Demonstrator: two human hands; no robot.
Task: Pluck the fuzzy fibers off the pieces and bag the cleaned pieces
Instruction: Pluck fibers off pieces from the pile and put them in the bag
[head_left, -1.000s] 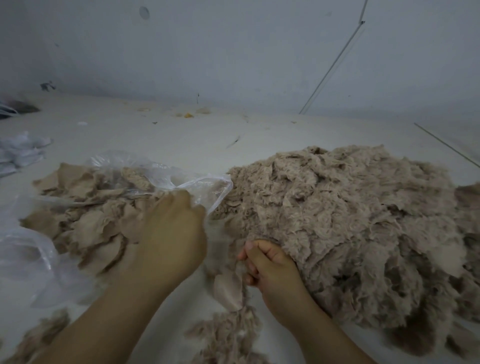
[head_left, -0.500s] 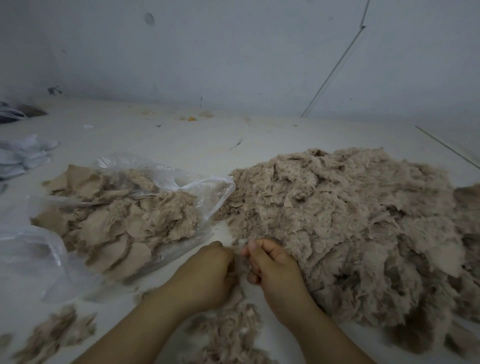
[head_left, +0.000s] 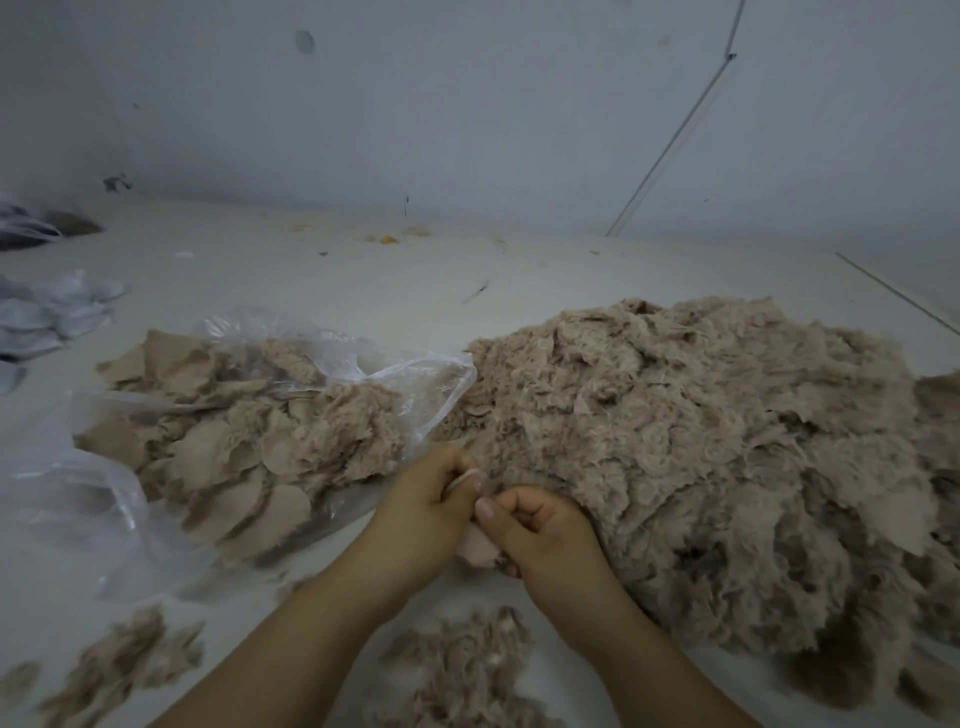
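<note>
A large heap of fuzzy beige pieces (head_left: 691, 447) covers the right half of the table. At its near left edge both hands meet on one beige piece (head_left: 477, 550). My right hand (head_left: 545, 540) grips that piece with curled fingers. My left hand (head_left: 426, 504) pinches fibers at the piece's upper edge. To the left lies an open clear plastic bag (head_left: 415, 384) holding cleaned flat beige pieces (head_left: 244, 441). Loose plucked fuzz (head_left: 462, 670) lies on the table below my hands.
More fuzz clumps (head_left: 119, 660) lie at the near left. White pieces (head_left: 47, 317) are stacked at the far left edge, a dark bundle (head_left: 31, 228) behind them. A grey wall stands behind the white table (head_left: 311, 280), with small scraps (head_left: 387, 239) near it.
My left hand left the bag's mouth and came down to meet my right hand at the heap's edge. Both hands now hold one piece between them.
</note>
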